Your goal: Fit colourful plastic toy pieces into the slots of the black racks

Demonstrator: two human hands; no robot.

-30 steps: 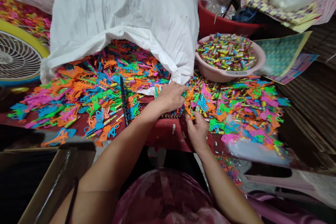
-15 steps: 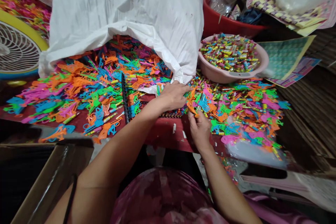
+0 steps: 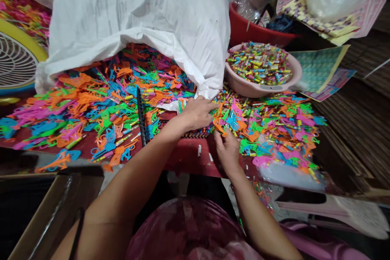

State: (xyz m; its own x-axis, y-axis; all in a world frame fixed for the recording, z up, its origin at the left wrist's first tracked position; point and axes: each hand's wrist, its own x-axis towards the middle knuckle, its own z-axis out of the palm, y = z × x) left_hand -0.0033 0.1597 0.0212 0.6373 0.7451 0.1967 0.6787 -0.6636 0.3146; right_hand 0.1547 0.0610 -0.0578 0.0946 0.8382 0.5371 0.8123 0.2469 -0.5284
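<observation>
My right hand (image 3: 228,146) has its thumb and fingers closed on an orange plastic toy gun (image 3: 219,124), held at the front of the table. From the left, my left hand (image 3: 199,111) reaches across, index finger stretched towards the toy gun's upper end. Its other fingers bend downward and are partly hidden; nothing shows held in them. Beneath both hands runs a dark slotted rack (image 3: 198,134) with colourful pieces in it. A black toothed strip (image 3: 141,120) stands at the rack's left end. Loose toy guns (image 3: 105,118) and small candy-like tubes lie around.
A large white sack (image 3: 140,4) spills toy guns onto the red table (image 3: 185,158). To its right is a pink basin (image 3: 263,89) of small wrapped tubes, with a red tub (image 3: 243,28) behind. A fan (image 3: 18,61) stands left, above a cardboard box (image 3: 55,211).
The whole view has shifted slightly, so the scene sits a little further left. Both hands keep nearly the same pose around the orange toy gun.
</observation>
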